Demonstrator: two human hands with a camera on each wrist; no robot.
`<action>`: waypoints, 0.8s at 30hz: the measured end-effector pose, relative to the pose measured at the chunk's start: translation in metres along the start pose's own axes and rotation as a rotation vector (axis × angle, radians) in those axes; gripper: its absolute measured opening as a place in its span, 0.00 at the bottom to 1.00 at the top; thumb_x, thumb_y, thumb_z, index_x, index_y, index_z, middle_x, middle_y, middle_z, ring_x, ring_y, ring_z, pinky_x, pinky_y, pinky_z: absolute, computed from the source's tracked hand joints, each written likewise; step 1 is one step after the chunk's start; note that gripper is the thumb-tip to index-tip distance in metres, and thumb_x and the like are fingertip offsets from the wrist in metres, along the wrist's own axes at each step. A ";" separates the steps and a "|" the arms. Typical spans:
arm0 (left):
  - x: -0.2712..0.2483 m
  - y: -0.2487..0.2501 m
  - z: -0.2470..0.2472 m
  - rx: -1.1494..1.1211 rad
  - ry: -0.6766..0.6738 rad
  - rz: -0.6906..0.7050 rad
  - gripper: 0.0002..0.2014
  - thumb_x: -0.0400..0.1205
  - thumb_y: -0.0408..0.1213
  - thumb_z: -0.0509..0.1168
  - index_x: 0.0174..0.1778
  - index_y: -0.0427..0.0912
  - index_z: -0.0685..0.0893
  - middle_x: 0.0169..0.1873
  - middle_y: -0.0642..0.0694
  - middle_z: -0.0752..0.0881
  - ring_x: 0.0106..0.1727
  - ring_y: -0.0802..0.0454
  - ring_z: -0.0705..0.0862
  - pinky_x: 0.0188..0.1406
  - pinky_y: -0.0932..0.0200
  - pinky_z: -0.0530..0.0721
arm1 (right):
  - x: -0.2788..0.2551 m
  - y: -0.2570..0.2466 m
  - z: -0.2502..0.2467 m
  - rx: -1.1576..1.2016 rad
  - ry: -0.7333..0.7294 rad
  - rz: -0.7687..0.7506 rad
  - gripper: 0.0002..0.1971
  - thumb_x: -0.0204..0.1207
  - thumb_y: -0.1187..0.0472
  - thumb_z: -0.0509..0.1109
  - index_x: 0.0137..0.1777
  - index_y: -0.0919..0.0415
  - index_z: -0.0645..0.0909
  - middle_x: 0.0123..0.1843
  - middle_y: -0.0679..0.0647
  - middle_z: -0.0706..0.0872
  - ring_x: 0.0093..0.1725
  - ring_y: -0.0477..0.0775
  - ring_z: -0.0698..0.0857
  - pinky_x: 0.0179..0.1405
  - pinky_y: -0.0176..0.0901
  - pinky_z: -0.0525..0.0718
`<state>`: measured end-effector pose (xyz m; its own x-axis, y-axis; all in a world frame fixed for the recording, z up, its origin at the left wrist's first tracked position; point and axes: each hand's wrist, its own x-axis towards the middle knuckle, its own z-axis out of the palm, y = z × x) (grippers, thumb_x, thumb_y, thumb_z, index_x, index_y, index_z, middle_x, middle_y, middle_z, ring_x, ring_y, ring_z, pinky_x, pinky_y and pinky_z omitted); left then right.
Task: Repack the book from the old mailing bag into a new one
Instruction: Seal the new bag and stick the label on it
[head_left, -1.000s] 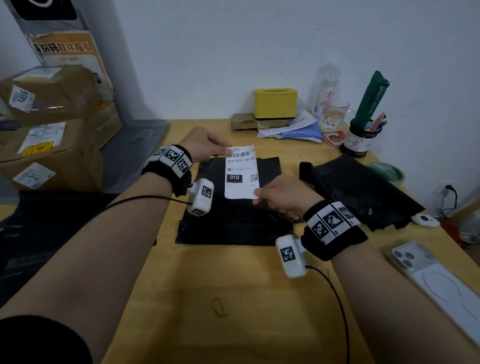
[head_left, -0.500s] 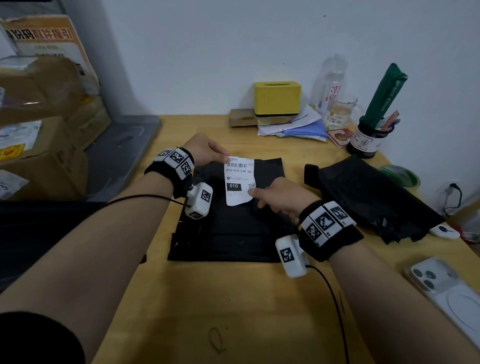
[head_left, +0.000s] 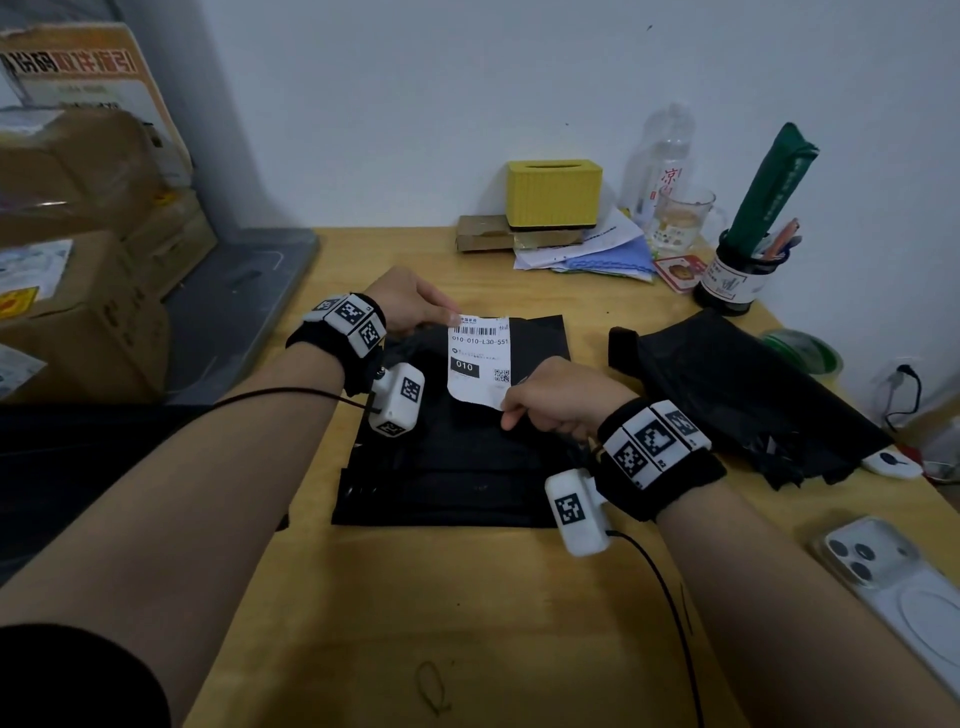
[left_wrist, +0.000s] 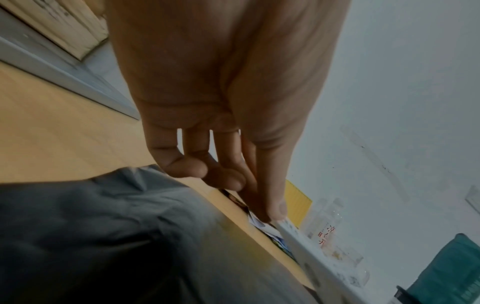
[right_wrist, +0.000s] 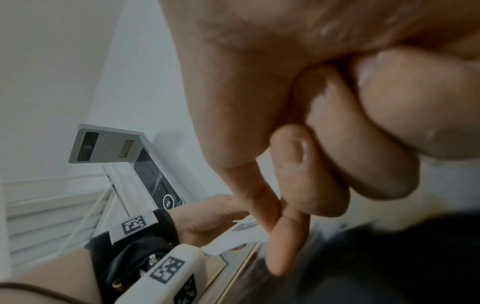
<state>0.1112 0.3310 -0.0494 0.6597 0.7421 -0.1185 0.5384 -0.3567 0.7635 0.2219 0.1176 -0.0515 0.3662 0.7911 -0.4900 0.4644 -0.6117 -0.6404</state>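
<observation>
From the head view, a flat black mailing bag (head_left: 457, 467) lies on the wooden table (head_left: 467, 623) in front of the person. The left hand (head_left: 410, 301) pinches the far left corner of a white shipping label (head_left: 479, 358), and the right hand (head_left: 556, 400) pinches its near right corner, so the label is held over the far half of the bag; whether it already touches the bag cannot be told. A second, crumpled black bag (head_left: 737, 395) lies to the right, apart from the first. The book itself is not visible, and which bag holds it cannot be told. Only this view shows the printed face of the label, the phone (head_left: 904, 587) at the near right edge, the yellow box (head_left: 555, 192) and the pen pot (head_left: 732, 280) at the far side.

The left wrist view shows what the head view hides: the underside of the left hand (left_wrist: 221, 102). Thumb and forefinger lie nearly straight and pressed together on the label's edge (left_wrist: 288, 226), while the other fingers (left_wrist: 223, 176) curl loosely and hold nothing. The bag (left_wrist: 103, 236) shows below as a grey, blurred mass.

The right wrist view shows the right hand (right_wrist: 298, 123) close up: thumb and forefinger meet in a tight pinch on the label's corner (right_wrist: 233, 240), the remaining fingers (right_wrist: 389, 123) curled into the palm. The left hand (right_wrist: 205, 222) appears beyond, with its wristband. The bag (right_wrist: 389, 257) here is dark and out of focus.
</observation>
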 end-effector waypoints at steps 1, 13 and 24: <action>-0.001 -0.001 0.001 0.011 -0.005 -0.003 0.08 0.74 0.40 0.80 0.47 0.45 0.94 0.35 0.47 0.90 0.28 0.57 0.75 0.22 0.68 0.75 | 0.000 -0.001 0.001 -0.011 -0.015 0.002 0.15 0.82 0.54 0.66 0.42 0.58 0.92 0.20 0.50 0.67 0.19 0.50 0.60 0.19 0.33 0.59; -0.003 -0.013 0.009 0.003 -0.003 -0.024 0.12 0.74 0.36 0.80 0.52 0.40 0.92 0.15 0.62 0.82 0.26 0.60 0.76 0.15 0.76 0.70 | 0.006 -0.001 0.002 -0.049 -0.055 0.032 0.13 0.80 0.56 0.68 0.40 0.58 0.91 0.20 0.50 0.67 0.18 0.49 0.60 0.19 0.35 0.60; 0.003 -0.013 0.013 0.101 0.000 -0.041 0.08 0.70 0.42 0.82 0.42 0.48 0.93 0.30 0.56 0.88 0.30 0.59 0.79 0.33 0.66 0.78 | 0.014 0.000 0.002 -0.079 -0.068 0.040 0.13 0.78 0.54 0.70 0.35 0.56 0.91 0.19 0.50 0.65 0.18 0.49 0.60 0.19 0.32 0.60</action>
<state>0.1129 0.3302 -0.0682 0.6356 0.7577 -0.1482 0.6153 -0.3813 0.6899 0.2249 0.1286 -0.0593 0.3317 0.7629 -0.5549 0.5135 -0.6395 -0.5722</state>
